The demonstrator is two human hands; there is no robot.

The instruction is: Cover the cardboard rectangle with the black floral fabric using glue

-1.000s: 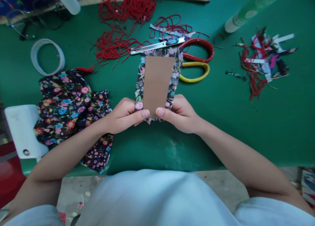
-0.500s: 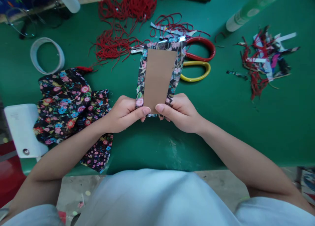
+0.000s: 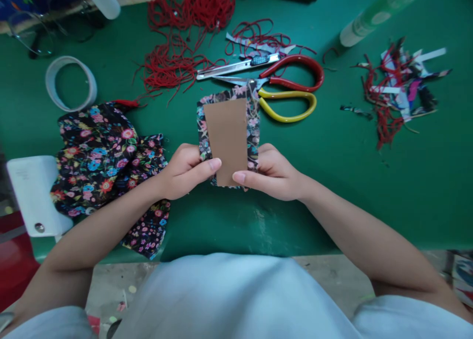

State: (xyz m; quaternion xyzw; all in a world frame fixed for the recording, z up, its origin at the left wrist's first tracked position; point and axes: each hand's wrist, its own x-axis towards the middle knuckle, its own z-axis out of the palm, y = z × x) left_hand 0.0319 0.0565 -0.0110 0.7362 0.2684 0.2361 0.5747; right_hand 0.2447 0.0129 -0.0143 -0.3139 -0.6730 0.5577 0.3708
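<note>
Table edge (image 3: 318, 251) runs nearest me. Beyond it, centred before me, my left hand (image 3: 185, 172) and right hand (image 3: 277, 174) pinch the near end of the card (image 3: 228, 137) with the cloth (image 3: 253, 124) behind it, thumbs on top, fingers mostly hidden underneath. The card looks light and stiff, the cloth soft and apt to slip, so holding both together at the side edges seems best. I judge more room on the right than on the left, where fabric (image 3: 96, 161) lies. Just past the far right corner are scissors (image 3: 290, 85), close enough to catch the cloth, then a cutter (image 3: 236, 67) and red thread (image 3: 166, 75).
</note>
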